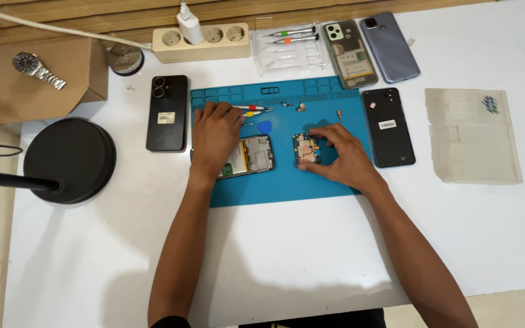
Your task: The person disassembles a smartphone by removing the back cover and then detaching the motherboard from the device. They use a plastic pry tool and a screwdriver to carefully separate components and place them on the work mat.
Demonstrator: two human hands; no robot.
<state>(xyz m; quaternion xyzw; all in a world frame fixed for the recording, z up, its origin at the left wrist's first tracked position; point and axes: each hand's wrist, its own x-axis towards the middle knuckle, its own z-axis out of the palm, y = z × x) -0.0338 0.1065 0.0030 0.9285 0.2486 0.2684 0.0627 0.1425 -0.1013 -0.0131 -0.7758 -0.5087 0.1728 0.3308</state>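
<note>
Pinching circuit board (305,149) with right hand (343,158); left hand (214,135) pressing opened phone (253,155).

White table (287,255), floor at edges. Lying directly on it: blue mat (274,188) at centre; black phone (167,113) just left of mat, face down; dark phone (389,127) just right of mat; clear box (473,135) farther right. Along far edge: power strip (202,41) with white charger (189,25) plugged in, clear tool tray (289,50), opened phone (351,53), grey back cover (389,47) beside it. Round metal disc (124,59) near strip. At left: black lamp base (71,159), cardboard box (44,79) with wristwatch (37,70) on top.
</note>
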